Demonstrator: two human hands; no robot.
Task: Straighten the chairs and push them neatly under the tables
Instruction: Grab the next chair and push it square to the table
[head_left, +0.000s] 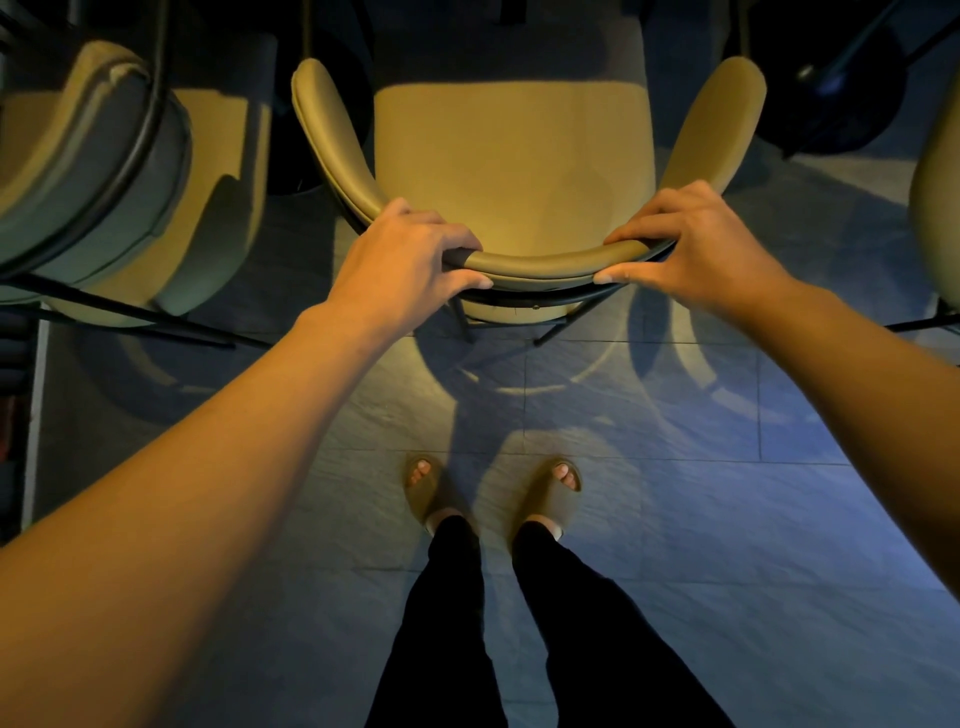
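Two hands, left hand (410, 260) and right hand (696, 244), are clasping the chair (514, 156) backrest; its front is fading into shadow above the tiled floor (675, 519).

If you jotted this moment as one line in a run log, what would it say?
left hand: gripping chair backrest | right hand: gripping same backrest | seat front in table's shadow

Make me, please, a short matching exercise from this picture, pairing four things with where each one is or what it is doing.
Things:
1. left hand
2. right hand
3. neighbouring chair
4. sandals

Places or states:
A. on the tiled floor, below the held chair
B. gripping the curved backrest at its left end
C. standing to the left of the held chair
D. gripping the backrest at its right end

Pairs: 1-B, 2-D, 3-C, 4-A
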